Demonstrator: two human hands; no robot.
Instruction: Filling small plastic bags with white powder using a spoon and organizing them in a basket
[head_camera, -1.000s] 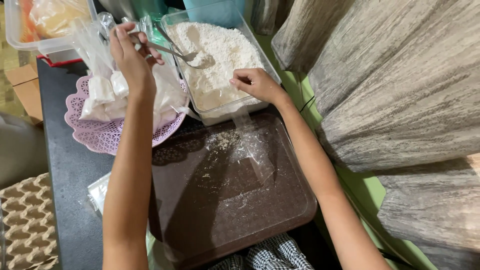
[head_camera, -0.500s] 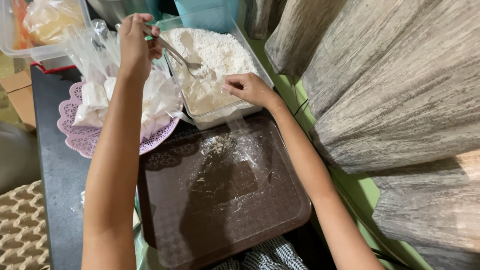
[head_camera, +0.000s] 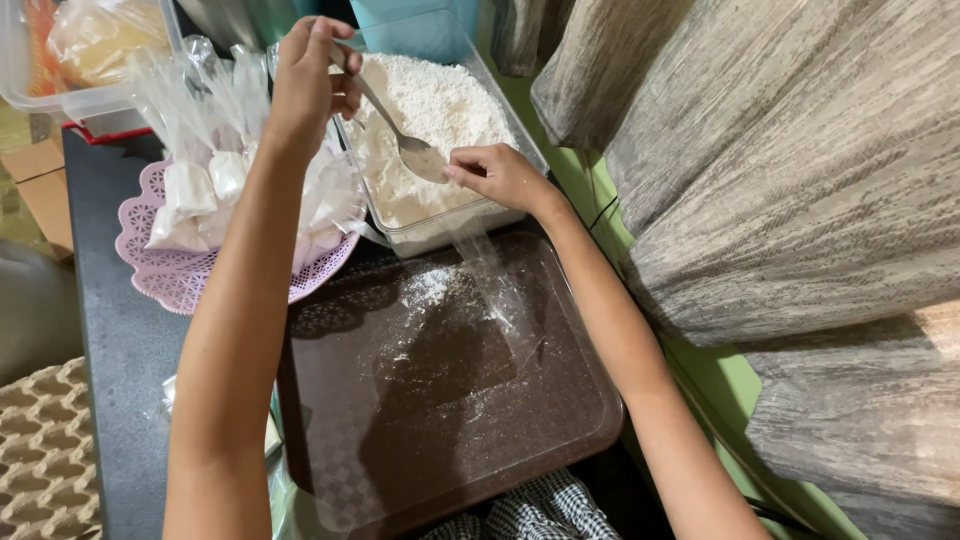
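Observation:
My left hand (head_camera: 312, 72) grips a metal spoon (head_camera: 405, 138) by its handle, the bowl heaped with white powder just beside my right fingertips. My right hand (head_camera: 497, 174) pinches the mouth of a narrow clear plastic bag (head_camera: 497, 285) at the near rim of a clear tub (head_camera: 455, 222) filled with white powder. The bag hangs down over a brown tray (head_camera: 520, 420) dusted with spilled powder.
A lilac perforated plate (head_camera: 175, 280) at the left holds several filled clear bags (head_camera: 215, 170). A lidded clear box (head_camera: 70, 60) stands at the back left. Grey patterned curtains (head_camera: 780, 170) hang at the right. A cardboard egg tray (head_camera: 45, 450) lies at the lower left.
My left hand lifted the spoon out of the powder and swung its loaded bowl toward the bag's mouth at my right hand. The right hand stayed put.

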